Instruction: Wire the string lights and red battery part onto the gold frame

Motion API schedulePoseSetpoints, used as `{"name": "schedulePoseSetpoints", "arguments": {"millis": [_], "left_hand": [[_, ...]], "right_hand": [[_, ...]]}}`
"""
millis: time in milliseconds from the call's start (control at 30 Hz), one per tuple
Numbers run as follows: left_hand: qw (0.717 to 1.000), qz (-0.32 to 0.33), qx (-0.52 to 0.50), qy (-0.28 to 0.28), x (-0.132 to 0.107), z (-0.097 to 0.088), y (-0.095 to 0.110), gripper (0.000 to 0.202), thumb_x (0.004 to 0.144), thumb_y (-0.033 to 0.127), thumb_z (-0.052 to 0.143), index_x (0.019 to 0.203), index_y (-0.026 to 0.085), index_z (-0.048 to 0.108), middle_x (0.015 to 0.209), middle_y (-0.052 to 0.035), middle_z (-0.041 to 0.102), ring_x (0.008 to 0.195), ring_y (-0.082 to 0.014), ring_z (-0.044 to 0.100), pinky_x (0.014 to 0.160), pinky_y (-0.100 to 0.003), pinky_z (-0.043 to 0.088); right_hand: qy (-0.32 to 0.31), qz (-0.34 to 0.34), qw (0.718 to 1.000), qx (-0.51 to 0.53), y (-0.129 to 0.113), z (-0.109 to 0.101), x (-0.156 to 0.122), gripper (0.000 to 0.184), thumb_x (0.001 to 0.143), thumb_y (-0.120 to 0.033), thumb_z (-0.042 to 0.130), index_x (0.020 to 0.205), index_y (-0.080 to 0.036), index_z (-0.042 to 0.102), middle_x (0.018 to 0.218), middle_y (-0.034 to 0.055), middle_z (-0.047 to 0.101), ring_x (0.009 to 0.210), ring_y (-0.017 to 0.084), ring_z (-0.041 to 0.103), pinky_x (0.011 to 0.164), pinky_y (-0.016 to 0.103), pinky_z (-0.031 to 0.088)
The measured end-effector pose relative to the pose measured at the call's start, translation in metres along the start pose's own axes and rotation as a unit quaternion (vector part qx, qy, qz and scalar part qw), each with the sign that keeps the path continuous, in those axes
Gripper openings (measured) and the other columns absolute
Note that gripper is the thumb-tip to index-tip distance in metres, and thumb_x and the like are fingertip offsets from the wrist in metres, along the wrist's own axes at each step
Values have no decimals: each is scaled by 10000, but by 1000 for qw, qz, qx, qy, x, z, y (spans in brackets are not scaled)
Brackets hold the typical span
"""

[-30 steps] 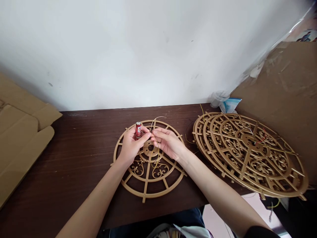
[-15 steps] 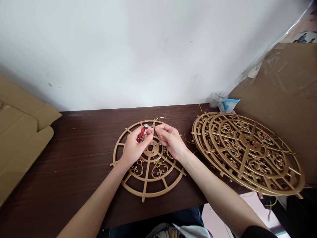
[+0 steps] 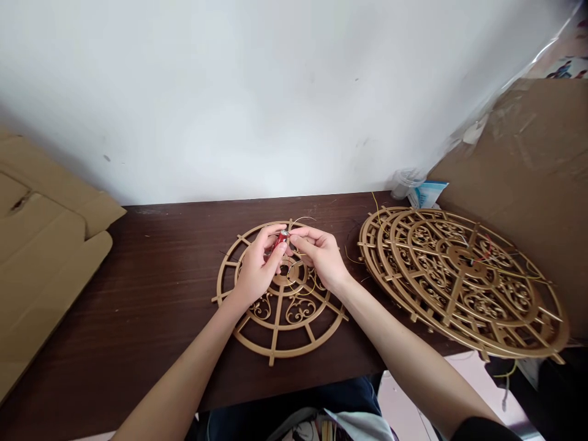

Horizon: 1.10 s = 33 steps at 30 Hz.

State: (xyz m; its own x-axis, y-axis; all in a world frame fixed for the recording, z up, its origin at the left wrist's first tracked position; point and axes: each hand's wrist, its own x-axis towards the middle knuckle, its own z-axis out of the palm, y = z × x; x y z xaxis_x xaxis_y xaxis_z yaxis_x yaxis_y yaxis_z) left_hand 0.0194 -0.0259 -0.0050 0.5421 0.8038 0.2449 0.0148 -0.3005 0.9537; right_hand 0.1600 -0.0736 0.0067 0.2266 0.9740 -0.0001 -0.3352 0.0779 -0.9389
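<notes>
A gold openwork disc [image 3: 281,306] lies flat on the dark wooden table [image 3: 151,288] in front of me. Over its hub my left hand [image 3: 257,269] pinches a small red battery [image 3: 279,239], tilted with its metal end toward the right. My right hand [image 3: 321,254] is closed, fingertips meeting the battery's end and pinching a thin yellow wire [image 3: 309,288] that loops down across the disc. Both hands touch at the battery.
A stack of similar gold discs [image 3: 463,278] with wires leans at the right against brown cardboard [image 3: 528,184]. Flattened cardboard [image 3: 41,245] lies at the left. A white wall rises behind the table; a plastic cup and blue-white packet [image 3: 425,193] sit at the back right.
The battery has tipped from upright to slanted toward my right hand. My right hand rose to meet its end, and the wire loop pulled in closer.
</notes>
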Motion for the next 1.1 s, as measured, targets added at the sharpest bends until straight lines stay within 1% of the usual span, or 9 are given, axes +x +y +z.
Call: {"name": "schedulePoseSetpoints", "arguments": {"millis": [100, 233, 400, 500, 567, 700, 833, 933, 1100], "left_hand": [[1000, -7, 4, -3, -1, -1, 1, 444, 918, 363, 541, 1327, 208, 463, 846, -33, 641, 503, -77, 516, 469, -194, 459], [1000, -8, -5, -6, -1, -2, 1, 462, 914, 366, 550, 1351, 233, 475, 854, -33, 648, 486, -71, 516, 458, -191, 458], [1000, 2, -1, -5, -1, -2, 0, 411, 919, 358, 540, 1306, 223, 518, 841, -35, 650, 504, -80, 532, 457, -188, 460], [1000, 2, 0, 7, 0, -1, 1, 361, 911, 356, 548, 1236, 199, 556, 814, -34, 647, 521, -87, 550, 473, -189, 473], [1000, 4, 5, 7, 0, -1, 2, 347, 913, 352, 544, 1223, 196, 557, 806, -31, 642, 526, -86, 555, 481, -187, 477], [1000, 6, 16, -2, 0, -1, 2, 347, 921, 340, 532, 1236, 196, 538, 824, -32, 642, 547, -90, 565, 483, -185, 480], [1000, 3, 18, -2, -1, -1, 3, 361, 923, 326, 523, 1254, 182, 515, 830, -40, 650, 546, -92, 569, 475, -186, 482], [1000, -2, 10, -3, -1, -1, 3, 376, 917, 338, 540, 1265, 196, 521, 818, -33, 649, 526, -88, 561, 475, -187, 478], [1000, -4, -4, -2, -1, -1, 1, 378, 907, 358, 560, 1257, 218, 532, 789, -22, 644, 493, -85, 544, 463, -189, 461]], "right_hand": [[10, 0, 1000, -14, 0, -1, 0, 295, 669, -393, 787, 825, -156, 711, 552, -22, 588, 481, 70, 420, 465, 219, 301], [12, -6, 1000, -28, 1, -2, 0, 270, 683, -376, 773, 840, -162, 724, 559, -22, 580, 490, 77, 417, 471, 227, 311], [2, -20, 1000, -21, 1, -2, 0, 214, 701, -347, 761, 828, -176, 737, 545, -34, 545, 514, 87, 443, 498, 234, 346], [0, -12, 1000, -26, 0, -2, 0, 221, 698, -361, 762, 817, -177, 737, 549, -30, 543, 533, 98, 466, 504, 238, 362], [-2, -6, 1000, -26, 0, -2, 0, 226, 694, -366, 765, 811, -175, 734, 538, -33, 528, 539, 102, 475, 507, 237, 369], [-4, -3, 1000, -21, 1, -3, 1, 234, 696, -374, 767, 810, -173, 729, 520, -40, 506, 539, 99, 476, 504, 228, 367], [-3, -4, 1000, -29, 2, -4, 2, 255, 703, -387, 763, 829, -168, 730, 572, -22, 563, 542, 91, 468, 488, 219, 345], [-10, -3, 999, -43, 3, -5, 2, 265, 719, -396, 748, 851, -166, 733, 599, -14, 587, 539, 88, 463, 487, 220, 338], [-3, -5, 999, -43, 4, -6, 3, 266, 710, -401, 754, 840, -170, 734, 551, -27, 550, 529, 89, 458, 488, 220, 338]]}}
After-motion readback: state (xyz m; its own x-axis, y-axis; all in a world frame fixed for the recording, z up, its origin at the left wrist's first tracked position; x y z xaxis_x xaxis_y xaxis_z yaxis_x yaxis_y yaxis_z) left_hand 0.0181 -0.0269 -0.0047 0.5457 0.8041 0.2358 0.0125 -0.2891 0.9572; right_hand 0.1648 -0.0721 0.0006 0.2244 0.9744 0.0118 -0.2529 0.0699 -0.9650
